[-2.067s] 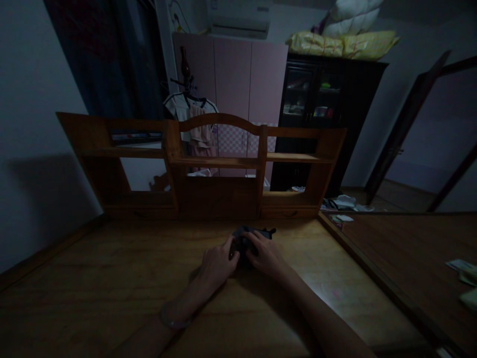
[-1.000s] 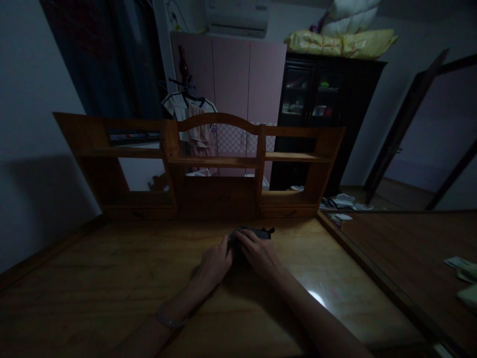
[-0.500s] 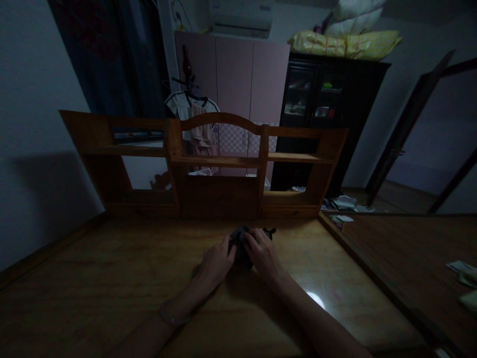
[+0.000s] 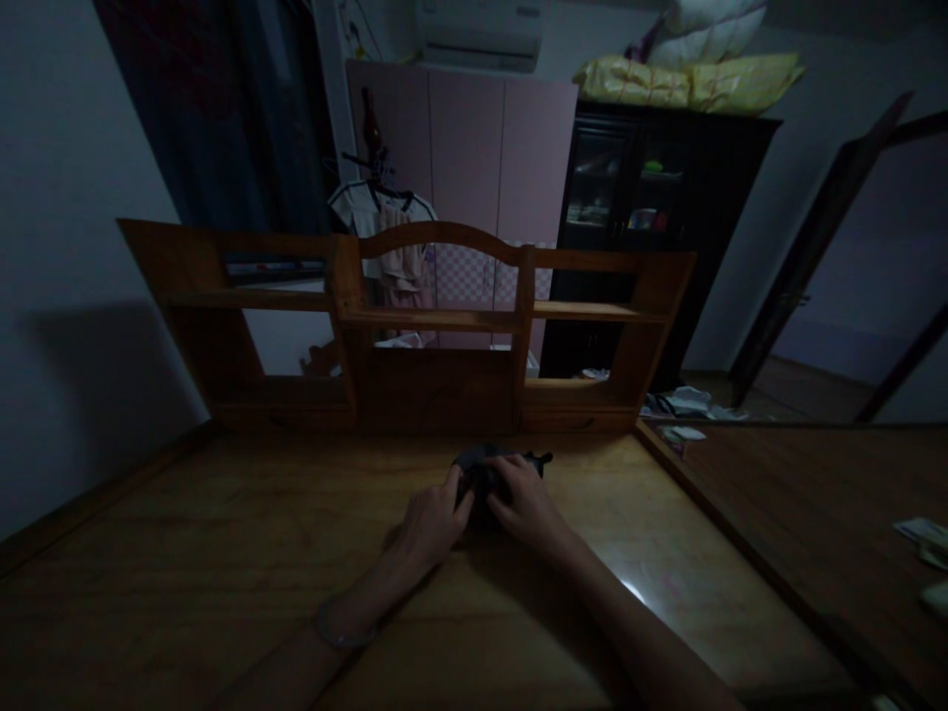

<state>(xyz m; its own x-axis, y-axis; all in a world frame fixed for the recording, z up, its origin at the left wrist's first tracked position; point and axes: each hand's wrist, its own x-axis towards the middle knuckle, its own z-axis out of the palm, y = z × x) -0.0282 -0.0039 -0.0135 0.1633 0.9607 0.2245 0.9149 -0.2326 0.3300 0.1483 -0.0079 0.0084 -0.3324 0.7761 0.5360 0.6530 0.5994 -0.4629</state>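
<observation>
Pretty dim shot, but the person is wearing a thin, pale bangle [image 4: 337, 627] around the left wrist, and it's catching a little light. Both forearms are showing bare right down to the bottom edge of the view, and the left hand [image 4: 430, 523] and right hand [image 4: 529, 509] are going bare too.
</observation>
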